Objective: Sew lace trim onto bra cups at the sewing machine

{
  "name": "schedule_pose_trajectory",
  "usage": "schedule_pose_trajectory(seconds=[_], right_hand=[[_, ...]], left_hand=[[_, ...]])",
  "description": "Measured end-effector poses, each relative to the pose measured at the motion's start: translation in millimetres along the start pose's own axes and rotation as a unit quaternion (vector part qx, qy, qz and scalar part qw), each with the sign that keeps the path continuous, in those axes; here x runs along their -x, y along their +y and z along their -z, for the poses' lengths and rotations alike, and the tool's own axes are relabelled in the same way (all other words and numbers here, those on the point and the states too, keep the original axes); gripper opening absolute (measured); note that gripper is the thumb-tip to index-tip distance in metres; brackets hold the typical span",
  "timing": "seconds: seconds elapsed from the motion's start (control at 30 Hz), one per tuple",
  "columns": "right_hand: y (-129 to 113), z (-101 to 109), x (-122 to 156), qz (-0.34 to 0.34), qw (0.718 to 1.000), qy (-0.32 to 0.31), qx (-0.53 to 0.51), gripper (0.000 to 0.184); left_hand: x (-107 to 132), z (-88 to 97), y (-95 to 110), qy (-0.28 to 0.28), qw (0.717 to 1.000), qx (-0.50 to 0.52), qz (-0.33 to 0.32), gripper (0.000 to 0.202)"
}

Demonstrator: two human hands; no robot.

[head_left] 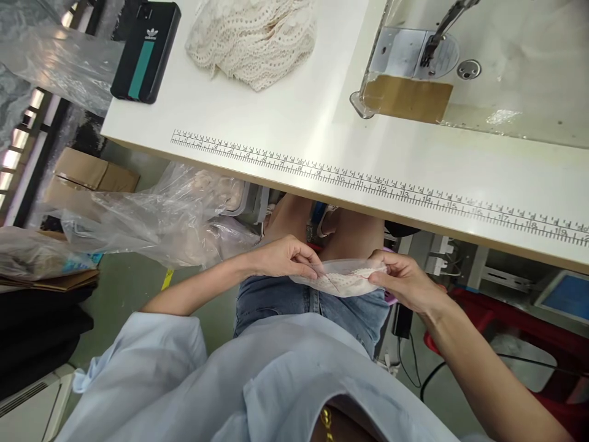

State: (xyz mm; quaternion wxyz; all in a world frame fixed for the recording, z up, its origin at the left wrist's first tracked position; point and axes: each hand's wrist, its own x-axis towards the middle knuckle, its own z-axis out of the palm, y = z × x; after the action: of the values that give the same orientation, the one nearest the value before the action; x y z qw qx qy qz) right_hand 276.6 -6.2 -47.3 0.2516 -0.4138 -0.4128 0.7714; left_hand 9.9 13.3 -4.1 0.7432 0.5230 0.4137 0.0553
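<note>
My left hand and my right hand hold a small clear plastic bag over my lap, below the table edge. The bag holds something pale and lacy, with a thin red line across it. My left fingers pinch the bag's left end; my right thumb and fingers pinch its right end. Both hands are closed on the bag. My legs and denim shorts lie under it.
A white table with a printed ruler along its front carries a pile of cream lace, a black phone and a sewing machine bed. Clear plastic bags and cardboard boxes sit at the left.
</note>
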Motion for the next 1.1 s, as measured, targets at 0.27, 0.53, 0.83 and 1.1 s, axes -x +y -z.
schedule_pose_trajectory(seconds=[0.27, 0.53, 0.83, 1.1], right_hand=[[3.2, 0.8, -3.0, 0.0, 1.0, -0.003, -0.005, 0.021], [3.4, -0.7, -3.4, -0.008, 1.0, 0.009, 0.024, 0.029], [3.8, -5.6, -4.2, 0.028, 0.998, -0.05, 0.04, 0.042], [-7.7, -26.8, -8.4, 0.088, 0.986, 0.006, 0.141, 0.015]], left_hand=[[2.3, 1.0, 1.3, 0.004, 1.0, 0.003, -0.001, 0.023], [2.5, 2.8, -0.5, 0.004, 1.0, 0.014, -0.007, 0.026], [0.5, 0.3, 3.4, 0.048, 0.997, 0.059, -0.004, 0.023], [-2.7, -1.8, 10.6, 0.073, 0.993, 0.091, 0.002, 0.019]])
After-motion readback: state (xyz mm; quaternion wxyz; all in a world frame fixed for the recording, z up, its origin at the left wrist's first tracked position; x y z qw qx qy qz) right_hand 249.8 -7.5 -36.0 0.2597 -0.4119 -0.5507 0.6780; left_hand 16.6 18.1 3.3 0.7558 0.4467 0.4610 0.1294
